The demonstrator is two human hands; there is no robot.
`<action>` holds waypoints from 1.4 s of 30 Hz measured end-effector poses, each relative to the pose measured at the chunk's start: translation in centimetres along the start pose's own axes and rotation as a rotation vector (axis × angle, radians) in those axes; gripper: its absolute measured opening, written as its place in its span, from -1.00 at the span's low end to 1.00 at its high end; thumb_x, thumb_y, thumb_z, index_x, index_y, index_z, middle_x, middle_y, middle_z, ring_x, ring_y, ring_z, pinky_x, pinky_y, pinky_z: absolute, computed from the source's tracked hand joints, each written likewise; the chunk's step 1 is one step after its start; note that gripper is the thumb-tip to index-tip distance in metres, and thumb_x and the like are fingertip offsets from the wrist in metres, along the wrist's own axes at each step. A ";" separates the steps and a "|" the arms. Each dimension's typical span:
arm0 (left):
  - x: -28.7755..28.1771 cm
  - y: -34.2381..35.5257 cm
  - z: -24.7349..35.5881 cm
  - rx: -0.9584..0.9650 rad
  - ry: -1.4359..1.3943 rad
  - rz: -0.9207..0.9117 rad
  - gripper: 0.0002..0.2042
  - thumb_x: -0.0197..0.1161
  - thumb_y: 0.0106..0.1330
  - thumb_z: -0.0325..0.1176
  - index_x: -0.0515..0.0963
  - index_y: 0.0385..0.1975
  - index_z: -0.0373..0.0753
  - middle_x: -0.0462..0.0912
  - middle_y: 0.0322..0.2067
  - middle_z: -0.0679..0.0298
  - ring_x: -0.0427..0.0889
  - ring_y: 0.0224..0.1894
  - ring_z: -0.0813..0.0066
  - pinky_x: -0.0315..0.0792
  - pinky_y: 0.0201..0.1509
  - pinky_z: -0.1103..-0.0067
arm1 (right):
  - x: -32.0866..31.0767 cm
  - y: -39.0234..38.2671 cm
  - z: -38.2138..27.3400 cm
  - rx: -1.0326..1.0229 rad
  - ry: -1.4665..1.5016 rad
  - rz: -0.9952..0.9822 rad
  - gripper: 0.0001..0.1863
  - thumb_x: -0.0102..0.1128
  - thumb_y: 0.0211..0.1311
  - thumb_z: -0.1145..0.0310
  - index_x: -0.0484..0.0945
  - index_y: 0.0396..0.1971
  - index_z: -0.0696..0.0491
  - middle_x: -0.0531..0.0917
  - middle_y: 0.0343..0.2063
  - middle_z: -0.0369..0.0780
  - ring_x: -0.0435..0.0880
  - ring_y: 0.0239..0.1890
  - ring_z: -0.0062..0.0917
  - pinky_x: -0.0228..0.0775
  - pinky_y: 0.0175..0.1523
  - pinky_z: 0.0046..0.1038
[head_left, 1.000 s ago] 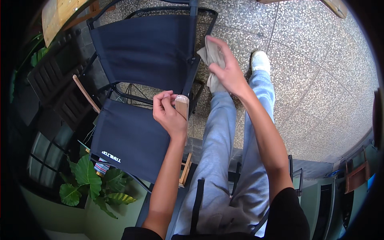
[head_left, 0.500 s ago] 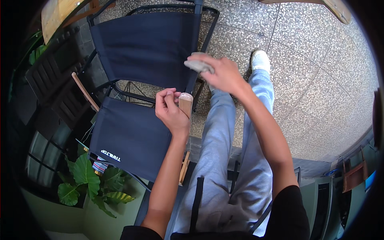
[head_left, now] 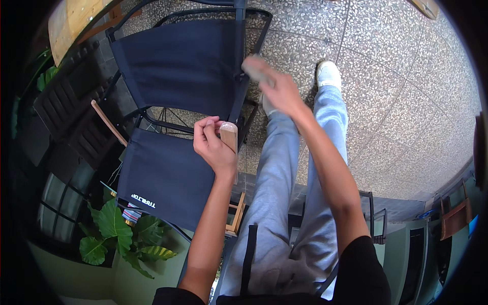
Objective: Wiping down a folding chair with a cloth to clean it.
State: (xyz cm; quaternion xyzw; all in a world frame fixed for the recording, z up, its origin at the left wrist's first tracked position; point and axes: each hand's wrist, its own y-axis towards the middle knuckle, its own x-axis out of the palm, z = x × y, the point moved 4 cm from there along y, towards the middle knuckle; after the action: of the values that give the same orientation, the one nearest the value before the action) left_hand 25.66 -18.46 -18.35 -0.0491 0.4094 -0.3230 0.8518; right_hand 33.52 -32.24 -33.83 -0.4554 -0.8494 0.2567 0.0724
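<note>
A folding chair with dark blue fabric [head_left: 178,66] and a black frame stands on my left. My left hand [head_left: 214,150] rests along its near wooden armrest [head_left: 229,136], wrist over the wood. The fingers are curled in, and whether anything sits between them is hidden. The armrest's rounded tip looks pale. My right hand [head_left: 283,94] is raised past the armrest, beside the chair's back post, closed on a small flat grey pad [head_left: 258,70]. Motion blurs the pad, so its material cannot be told.
The chair's far wooden armrest [head_left: 108,122] lies to the left. A leafy plant [head_left: 112,223] grows beyond the seat at lower left. Wooden table edges [head_left: 63,33] show at upper left. My legs [head_left: 277,168] stretch over the speckled tile floor [head_left: 386,112].
My right hand has moved slightly left and up with the grey pad. The view has shifted a little; my left hand keeps its place by the armrest.
</note>
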 end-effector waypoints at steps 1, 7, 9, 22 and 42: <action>-0.2 -0.1 -0.1 0.002 0.006 -0.002 -0.76 -0.05 0.46 -0.42 0.53 -0.36 -0.40 0.60 -0.34 0.23 0.52 -0.29 0.52 0.42 -0.12 0.57 | -0.1 1.6 1.1 0.044 -0.001 0.030 -0.38 0.01 0.14 0.46 0.45 0.28 -0.10 0.61 0.16 -0.12 0.73 -0.09 -0.17 0.54 0.08 -0.34; 0.3 -0.2 -0.1 0.025 0.007 -0.005 -0.77 -0.07 0.44 -0.45 0.52 -0.36 -0.40 0.61 -0.32 0.22 0.52 -0.28 0.52 0.42 -0.10 0.58 | 3.3 4.9 6.2 0.409 1.061 0.208 -0.63 0.01 0.18 0.43 0.53 -0.01 0.18 0.68 -0.29 -0.16 0.67 -0.35 -0.44 0.54 -0.23 -0.42; 0.2 -0.2 0.1 0.035 0.040 -0.031 -0.77 -0.07 0.44 -0.45 0.52 -0.36 -0.40 0.61 -0.32 0.22 0.52 -0.27 0.51 0.42 -0.10 0.58 | 4.4 1.9 5.1 0.505 1.079 0.227 -0.84 0.02 0.16 0.39 0.47 -0.28 0.10 0.56 -0.45 -0.23 0.58 -0.49 -0.51 0.48 -0.37 -0.45; 0.0 0.2 0.0 0.122 0.123 -0.038 -0.76 -0.07 0.43 -0.45 0.51 -0.39 -0.45 0.61 -0.33 0.18 0.54 -0.26 0.46 0.42 -0.08 0.56 | 3.8 -6.1 -4.0 0.062 0.764 0.047 -0.29 -0.13 0.12 0.59 0.30 0.38 0.12 0.32 0.41 -0.14 0.23 0.46 -0.45 0.04 0.49 -0.44; 0.3 0.5 -0.4 0.231 0.236 -0.134 -0.73 -0.11 0.38 -0.41 0.54 -0.36 -0.43 0.60 -0.33 0.21 0.52 -0.29 0.44 0.40 -0.09 0.55 | 5.7 -13.0 -7.8 0.205 1.077 0.034 -0.24 -0.05 0.18 0.46 0.15 0.46 0.15 0.36 0.37 -0.14 0.40 0.29 -0.58 0.22 0.33 -0.56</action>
State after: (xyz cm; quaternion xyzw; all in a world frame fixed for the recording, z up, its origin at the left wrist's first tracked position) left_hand 25.73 -18.11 -19.01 0.0602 0.4625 -0.4274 0.7745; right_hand 23.43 -30.59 -21.29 -0.5268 -0.6553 0.0699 0.5368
